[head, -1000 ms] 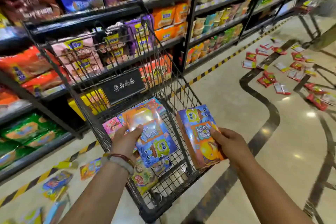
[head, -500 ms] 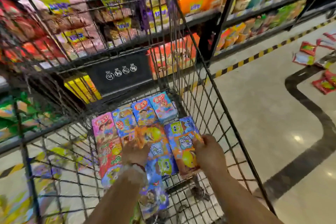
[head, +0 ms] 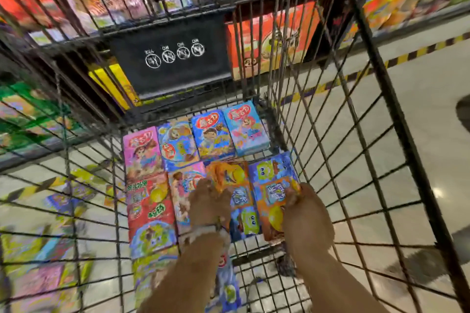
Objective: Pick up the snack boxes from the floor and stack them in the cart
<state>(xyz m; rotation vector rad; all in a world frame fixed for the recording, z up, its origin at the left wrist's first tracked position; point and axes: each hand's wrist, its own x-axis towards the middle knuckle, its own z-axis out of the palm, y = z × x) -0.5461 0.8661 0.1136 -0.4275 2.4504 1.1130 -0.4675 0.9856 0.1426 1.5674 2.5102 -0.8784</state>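
Both my hands are deep inside the wire cart (head: 356, 150). My right hand (head: 304, 213) grips a blue-and-orange snack box (head: 273, 180) lying flat at the right of the cart floor. My left hand (head: 207, 202) rests on a matching orange-and-blue box (head: 237, 185) beside it; its fingers hide part of the box. Several other snack boxes lie flat in rows on the cart floor: a light blue one (head: 245, 128) at the far right, a pink one (head: 141, 150) at the left, a red one (head: 150, 206) nearer me.
Store shelves (head: 396, 5) packed with snack bags stand behind the cart. More snack boxes (head: 61, 201) lie on the tiled floor to the left, seen through the wire. A black panel (head: 173, 56) with white symbols covers the cart's far wall.
My hands have gone lower into the cart with both boxes. The boxes now lie flat side by side on the cart floor, in line with the others.
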